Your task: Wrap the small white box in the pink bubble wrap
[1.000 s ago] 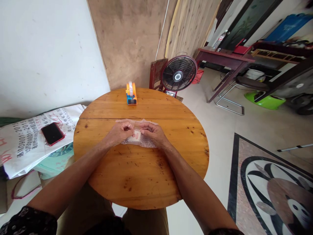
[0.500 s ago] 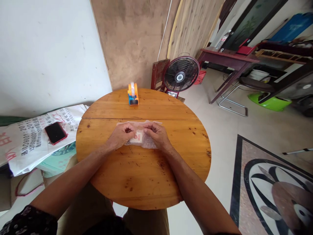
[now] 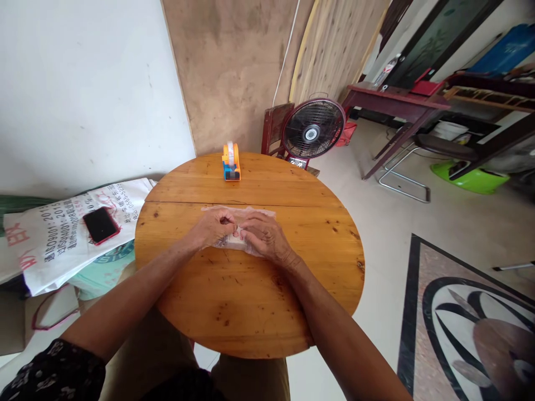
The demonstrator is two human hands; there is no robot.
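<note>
On the round wooden table (image 3: 234, 312) lies a sheet of clear bubble wrap (image 3: 217, 242). A small whitish box (image 3: 236, 241) with red print rests within the wrap, partly covered by my fingers. My left hand (image 3: 216, 227) is at the left side of the box, thumb and fingers curled closed on the wrap. From the right, my right hand (image 3: 266, 236) reaches across the box, its fingers bent together on the wrap and its thumb close to the box top. The fingertips of both hands nearly meet above the box.
An orange and blue tape dispenser (image 3: 231, 161) stands near the table's far edge. Behind the table are a fan (image 3: 311, 129) and a wooden chair. At left, a phone (image 3: 101, 225) lies on white printed sacks (image 3: 45, 245).
My right hand has moved left over the wrap and now covers more of the box. My left hand stays at the box's left side. The view has shifted slightly.
</note>
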